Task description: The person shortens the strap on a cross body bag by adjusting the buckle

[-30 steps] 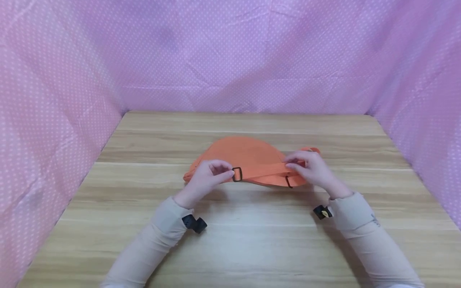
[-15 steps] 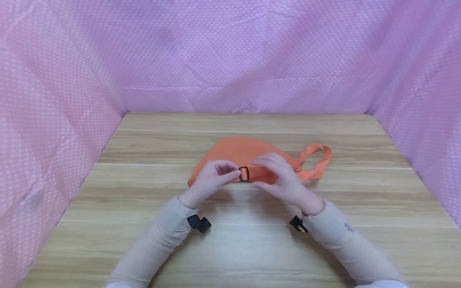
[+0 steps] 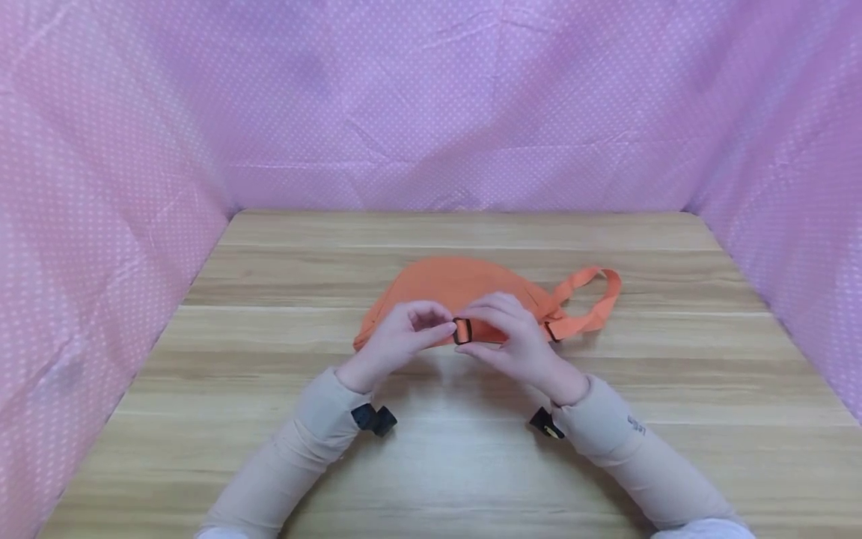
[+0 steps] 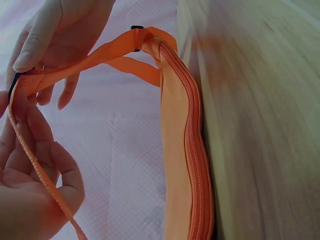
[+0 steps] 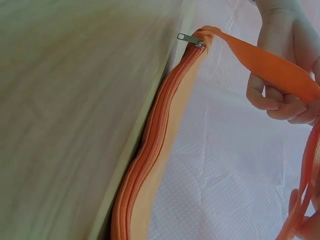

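Observation:
An orange waist bag (image 3: 451, 284) lies on the wooden table. Its strap carries a black slider buckle (image 3: 462, 331), raised in front of the bag. My left hand (image 3: 396, 340) pinches the strap at the buckle's left edge. From the other side, my right hand (image 3: 521, 346) holds the strap at the same buckle, thumb below and fingers above. In the left wrist view the right thumb lies on the strap (image 4: 75, 68) beside the buckle. A second black slider (image 3: 552, 332) sits further right. The bag's long zipper (image 4: 194, 150) faces me, its metal pull (image 5: 189, 38) at one end.
To the right of the bag, a loop of orange strap (image 3: 611, 292) lies on the wooden table (image 3: 269, 254). Pink dotted cloth (image 3: 431, 105) hangs behind the table and along both sides. A small black wrist camera (image 3: 373, 419) shows at the left cuff.
My right hand has let go of the strap further right and come left to the buckle. The buckle and left hand have shifted slightly right, and a strap loop now lies spread at the right.

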Action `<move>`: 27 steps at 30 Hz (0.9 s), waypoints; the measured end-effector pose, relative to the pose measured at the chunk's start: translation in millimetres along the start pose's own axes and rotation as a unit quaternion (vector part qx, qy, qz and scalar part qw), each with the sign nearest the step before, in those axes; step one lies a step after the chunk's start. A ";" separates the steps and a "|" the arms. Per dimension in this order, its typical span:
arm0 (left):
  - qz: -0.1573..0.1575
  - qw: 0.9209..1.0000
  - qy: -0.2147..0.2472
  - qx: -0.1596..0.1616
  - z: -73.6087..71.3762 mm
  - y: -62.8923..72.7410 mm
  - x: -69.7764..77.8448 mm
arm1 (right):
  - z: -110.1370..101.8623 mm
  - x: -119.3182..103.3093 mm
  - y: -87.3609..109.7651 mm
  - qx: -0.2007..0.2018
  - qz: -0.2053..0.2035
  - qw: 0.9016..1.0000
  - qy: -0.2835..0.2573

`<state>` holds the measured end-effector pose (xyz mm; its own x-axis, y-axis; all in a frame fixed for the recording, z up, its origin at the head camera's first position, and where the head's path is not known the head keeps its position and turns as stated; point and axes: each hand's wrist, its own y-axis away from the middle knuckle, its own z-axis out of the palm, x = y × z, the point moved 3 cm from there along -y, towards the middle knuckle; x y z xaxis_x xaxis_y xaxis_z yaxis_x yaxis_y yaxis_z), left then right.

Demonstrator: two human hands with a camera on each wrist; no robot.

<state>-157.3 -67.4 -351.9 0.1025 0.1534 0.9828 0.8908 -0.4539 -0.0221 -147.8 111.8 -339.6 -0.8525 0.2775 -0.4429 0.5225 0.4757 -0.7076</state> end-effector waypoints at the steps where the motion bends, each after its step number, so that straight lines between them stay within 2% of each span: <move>1: -0.001 1.000 -0.005 -0.002 -0.2 -0.4 0.3 | -0.6 0.4 -0.3 0.002 -0.001 1.000 0.000; 6: 0.005 0.999 -0.044 -0.003 -2.9 -0.4 -0.1 | -5.6 2.1 -0.6 0.006 0.012 1.000 0.001; 11: 0.022 0.997 -0.074 0.021 -8.6 2.5 -3.5 | -12.3 3.2 1.2 0.014 0.057 0.998 -0.038; 15: 0.016 0.995 -0.086 0.037 -12.8 6.2 -1.8 | -13.8 3.2 0.7 0.017 0.083 0.994 -0.071; 21: 0.019 0.995 -0.085 0.046 -15.0 6.7 1.0 | -8.7 1.8 -2.2 0.010 0.111 0.987 -0.112; 27: 0.028 0.996 -0.071 0.056 -14.4 7.1 0.9 | -3.7 -0.3 -3.5 0.003 0.118 0.986 -0.121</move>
<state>-157.2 -83.0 -348.5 0.2072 0.2568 0.9440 0.9248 -0.3660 -0.1034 -149.4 113.1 -335.0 -0.6790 0.1723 -0.7136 0.7068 0.4161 -0.5721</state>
